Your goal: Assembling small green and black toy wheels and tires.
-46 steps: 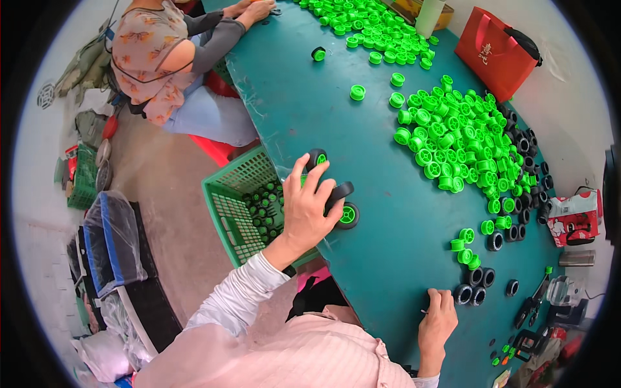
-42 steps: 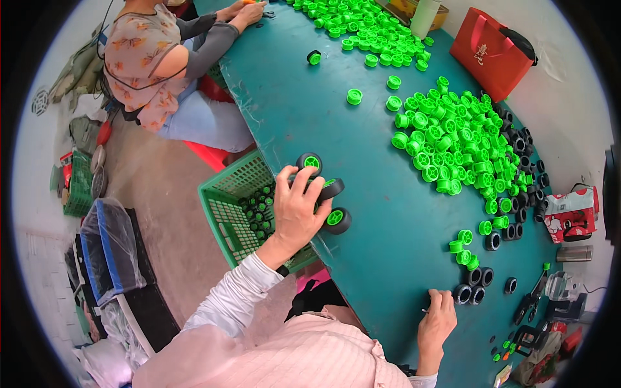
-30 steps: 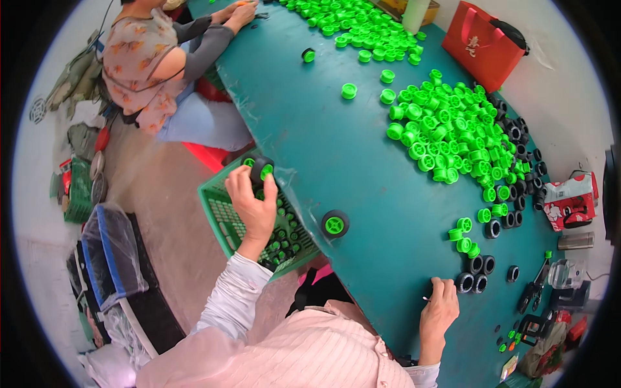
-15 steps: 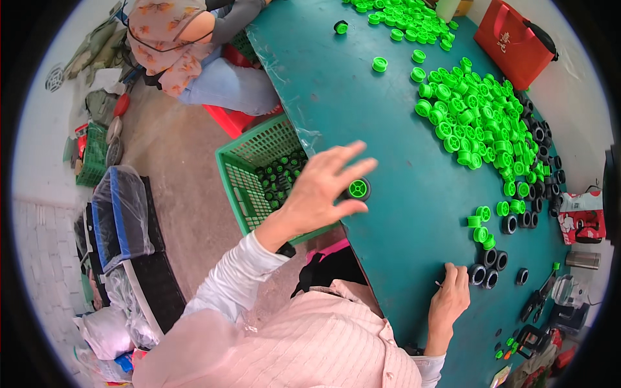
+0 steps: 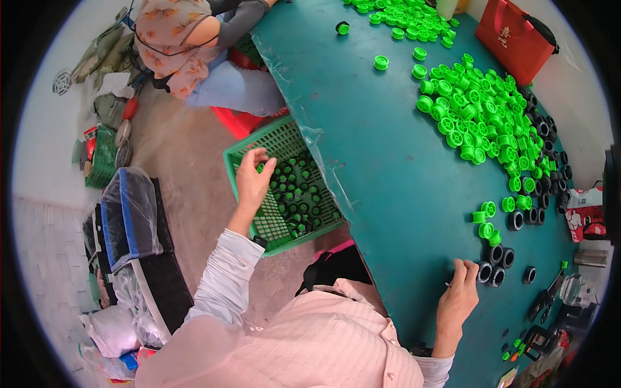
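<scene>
Above the green plastic basket [image 5: 240, 154], my left hand [image 5: 252, 184] is closed around a small toy wheel [image 5: 261, 167] with a green hub, mostly hidden by the fingers. Many assembled wheels [image 5: 297, 194], black tyres on green hubs, lie in the basket. On the table my right hand [image 5: 458, 299] rests with its fingers bent together; a slim tip shows at them, too small to name. Several black tyres [image 5: 497, 277] sit just beyond those fingers. Loose green hubs [image 5: 486, 230] lie a little farther off.
A large heap of green hubs [image 5: 475, 116] covers the far right of the green table [image 5: 381, 142], with black tyres [image 5: 550, 174] along its edge. A red paper bag [image 5: 514, 42] stands behind. Another person [image 5: 187, 52] sits at the far left, beyond the basket.
My left hand has moved left from the table's edge to over the basket, and the wheel beside its fingers is now in its grasp. My right hand has stayed near the tyres.
</scene>
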Demonstrator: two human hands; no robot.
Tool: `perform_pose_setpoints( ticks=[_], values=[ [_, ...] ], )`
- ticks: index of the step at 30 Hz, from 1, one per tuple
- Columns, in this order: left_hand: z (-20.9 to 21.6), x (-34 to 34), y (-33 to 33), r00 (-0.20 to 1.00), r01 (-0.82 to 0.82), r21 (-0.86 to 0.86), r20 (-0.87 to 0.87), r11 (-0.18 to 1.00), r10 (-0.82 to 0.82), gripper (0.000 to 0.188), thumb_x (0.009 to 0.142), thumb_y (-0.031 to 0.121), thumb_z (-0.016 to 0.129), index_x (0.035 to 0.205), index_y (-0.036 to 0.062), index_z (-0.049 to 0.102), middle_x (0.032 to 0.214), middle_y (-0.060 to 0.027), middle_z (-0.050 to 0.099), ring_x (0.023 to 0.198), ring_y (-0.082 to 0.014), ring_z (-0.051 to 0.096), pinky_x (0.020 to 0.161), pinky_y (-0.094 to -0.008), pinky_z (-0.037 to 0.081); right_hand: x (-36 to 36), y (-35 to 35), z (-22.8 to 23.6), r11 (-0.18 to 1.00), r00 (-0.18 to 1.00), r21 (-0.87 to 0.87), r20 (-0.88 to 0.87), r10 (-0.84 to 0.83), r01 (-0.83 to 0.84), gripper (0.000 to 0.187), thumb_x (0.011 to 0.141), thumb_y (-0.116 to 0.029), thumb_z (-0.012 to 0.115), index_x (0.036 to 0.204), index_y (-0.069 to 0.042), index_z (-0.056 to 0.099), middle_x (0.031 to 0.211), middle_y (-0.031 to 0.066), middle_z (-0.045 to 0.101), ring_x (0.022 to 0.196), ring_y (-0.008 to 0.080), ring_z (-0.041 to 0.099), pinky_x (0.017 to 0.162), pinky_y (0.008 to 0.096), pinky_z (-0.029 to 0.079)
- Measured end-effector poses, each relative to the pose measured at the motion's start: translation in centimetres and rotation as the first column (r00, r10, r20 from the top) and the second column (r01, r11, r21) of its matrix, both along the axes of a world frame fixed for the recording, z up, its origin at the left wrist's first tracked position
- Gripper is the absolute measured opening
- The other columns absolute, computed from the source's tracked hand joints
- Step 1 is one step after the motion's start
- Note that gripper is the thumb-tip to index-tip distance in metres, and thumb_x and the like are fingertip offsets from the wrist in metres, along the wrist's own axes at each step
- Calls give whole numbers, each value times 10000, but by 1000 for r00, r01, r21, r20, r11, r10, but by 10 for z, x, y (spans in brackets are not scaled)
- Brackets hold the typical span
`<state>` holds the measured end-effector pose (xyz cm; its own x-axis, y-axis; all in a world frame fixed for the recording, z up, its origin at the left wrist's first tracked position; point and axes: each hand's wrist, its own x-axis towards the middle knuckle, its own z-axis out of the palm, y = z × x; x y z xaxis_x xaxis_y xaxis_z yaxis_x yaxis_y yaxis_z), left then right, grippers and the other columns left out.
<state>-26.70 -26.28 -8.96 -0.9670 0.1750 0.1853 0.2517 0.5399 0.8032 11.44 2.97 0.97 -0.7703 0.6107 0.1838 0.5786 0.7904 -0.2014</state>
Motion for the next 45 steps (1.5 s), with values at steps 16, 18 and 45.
perform_pose_setpoints(
  ticks=[16,18,45],
  values=[
    [104,156,191,613,767,14,-312,642,-726,288,826,100,744,1086,62,625,1125,-125,611,1033,-348,600,889,-442,488,38,-4,1,974,952,-7,-207,-224,228,317,929,83,565,1213,-45,625,1010,157,643,883,324,682,732,394,547],
    [97,172,216,489,860,-41,-216,509,-845,313,822,116,755,1098,63,616,1129,-121,595,1034,-345,606,890,-444,494,43,-10,12,970,951,-54,-193,-241,235,307,920,17,636,1214,-69,618,960,141,648,832,331,683,706,403,536],
    [124,243,274,129,934,237,474,268,-871,564,836,168,827,1314,18,567,1123,-87,645,858,-150,655,714,-288,549,60,21,8,697,712,-717,-488,-506,4,407,813,-36,803,1187,-53,643,996,15,632,562,76,427,519,242,383]
  ],
)
